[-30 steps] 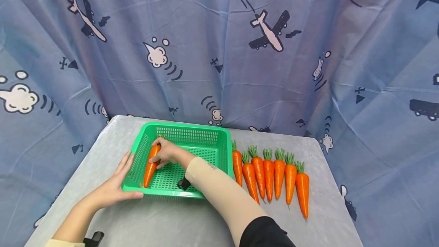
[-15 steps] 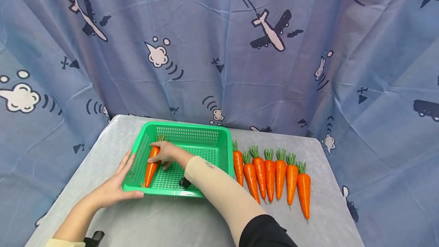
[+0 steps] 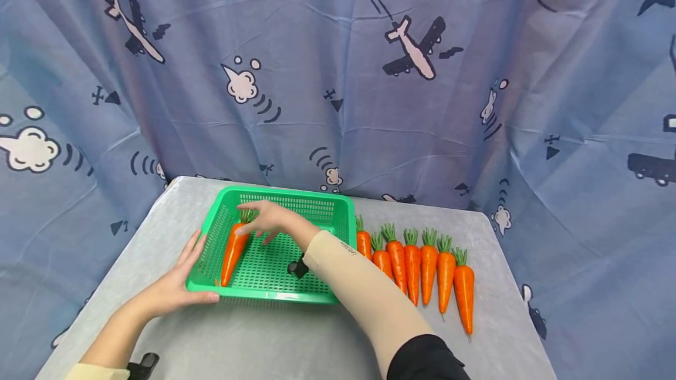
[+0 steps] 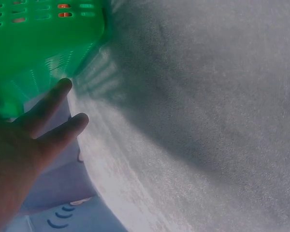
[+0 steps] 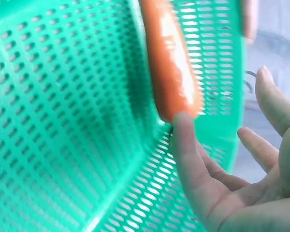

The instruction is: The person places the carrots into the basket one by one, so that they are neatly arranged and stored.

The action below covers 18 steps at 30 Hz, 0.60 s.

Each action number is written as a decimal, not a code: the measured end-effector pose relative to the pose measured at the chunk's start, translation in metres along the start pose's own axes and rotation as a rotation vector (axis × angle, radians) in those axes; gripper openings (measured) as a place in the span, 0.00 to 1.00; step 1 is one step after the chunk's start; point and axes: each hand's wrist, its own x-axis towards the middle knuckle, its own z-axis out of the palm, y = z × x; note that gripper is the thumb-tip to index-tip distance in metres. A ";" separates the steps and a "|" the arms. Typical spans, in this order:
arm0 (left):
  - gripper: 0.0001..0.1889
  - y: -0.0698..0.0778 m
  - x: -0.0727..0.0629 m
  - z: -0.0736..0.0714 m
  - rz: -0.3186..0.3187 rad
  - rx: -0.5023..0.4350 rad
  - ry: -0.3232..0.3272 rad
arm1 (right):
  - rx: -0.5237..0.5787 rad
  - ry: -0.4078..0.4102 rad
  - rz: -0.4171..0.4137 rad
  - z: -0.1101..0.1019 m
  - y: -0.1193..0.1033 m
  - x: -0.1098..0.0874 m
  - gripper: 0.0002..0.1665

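In the head view, an orange carrot (image 3: 234, 254) with green stalks lies along the left side of the green plastic basket (image 3: 285, 296). My right hand (image 3: 269, 219) is over the carrot's leafy end, its fingers spread and loose. The right wrist view has this right hand (image 5: 241, 188) beside the thick end of the carrot (image 5: 171, 63); whether a fingertip touches it, I cannot tell. My left hand (image 3: 171, 292) lies against the basket's near left corner, fingers along the outer side and thumb at the front. The left wrist view shows its straight fingers (image 4: 63, 133) by the basket wall (image 4: 38, 53).
Right of the basket, several more carrots (image 3: 446, 277) lie in a row on the grey table (image 3: 274, 345), stalks pointing away. My right forearm passes over the basket's near right corner and hides some of them. A blue patterned curtain (image 3: 338, 75) hangs behind the table.
My right hand has let go of the carrot and risen slightly up and to the right, fingers spreading. The carrot stays in the basket. My left hand has kept its place.
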 end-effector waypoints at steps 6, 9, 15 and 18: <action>0.67 0.001 -0.001 0.001 0.015 0.000 0.002 | -0.010 -0.013 -0.058 -0.025 -0.006 -0.026 0.43; 0.67 0.001 -0.001 0.003 0.019 -0.009 0.008 | -0.026 0.013 -0.096 -0.036 -0.008 -0.043 0.40; 0.67 0.000 -0.001 0.004 0.026 -0.018 0.009 | -0.038 0.079 -0.163 -0.057 -0.007 -0.077 0.38; 0.67 0.002 -0.001 0.004 0.032 -0.020 0.008 | -0.013 0.095 -0.174 -0.063 -0.005 -0.091 0.39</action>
